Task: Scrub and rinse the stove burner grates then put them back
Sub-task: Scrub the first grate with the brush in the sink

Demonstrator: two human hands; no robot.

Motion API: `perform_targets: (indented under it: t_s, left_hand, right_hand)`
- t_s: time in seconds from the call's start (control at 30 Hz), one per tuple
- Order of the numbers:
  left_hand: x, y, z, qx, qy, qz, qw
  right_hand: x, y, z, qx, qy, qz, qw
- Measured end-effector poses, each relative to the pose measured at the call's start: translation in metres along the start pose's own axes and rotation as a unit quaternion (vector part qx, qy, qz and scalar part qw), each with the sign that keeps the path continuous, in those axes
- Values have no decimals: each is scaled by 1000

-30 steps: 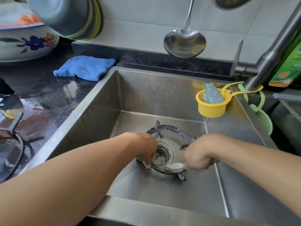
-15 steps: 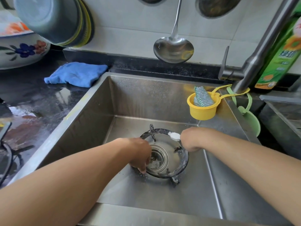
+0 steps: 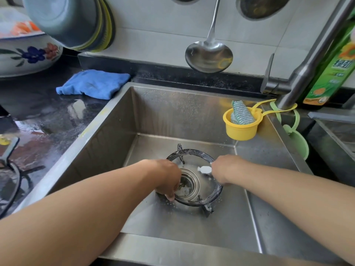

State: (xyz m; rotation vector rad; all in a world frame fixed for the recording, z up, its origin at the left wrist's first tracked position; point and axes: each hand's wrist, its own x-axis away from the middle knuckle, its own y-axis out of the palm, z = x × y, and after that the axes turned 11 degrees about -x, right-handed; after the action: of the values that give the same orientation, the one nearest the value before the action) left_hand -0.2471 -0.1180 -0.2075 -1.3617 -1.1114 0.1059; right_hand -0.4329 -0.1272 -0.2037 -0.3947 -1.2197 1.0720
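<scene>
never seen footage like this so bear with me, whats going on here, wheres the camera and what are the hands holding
There is no machine here: a person wears one camera on the head, so you look down along both forearms into a steel sink.

In the sink bottom lies a dark round burner grate, set around the drain. The left hand grips the grate's near-left rim. The right hand holds a small white brush, its head over the inside of the ring, where there are suds.

Around it: a yellow cup with a scouring pad hangs on the sink wall, a blue cloth lies on the wet dark counter, a ladle hangs on the tiles, and the tap stands at right.
</scene>
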Motion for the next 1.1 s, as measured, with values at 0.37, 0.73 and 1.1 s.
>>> perform_targets:
  t_s: [0.37,0.73,1.1]
  left_hand:
    - [4,-4,4,-4,-8,-4,1000]
    - [10,-8,5,1,-15,6,1000]
    - [11,-9,6,4,-16,17,1000]
  right_hand:
    - [8,-1,-6,39,-58,-52,996]
    - [22,-14,-11,52,-47,-46,996]
    - [24,-11,2,3,34,24,999]
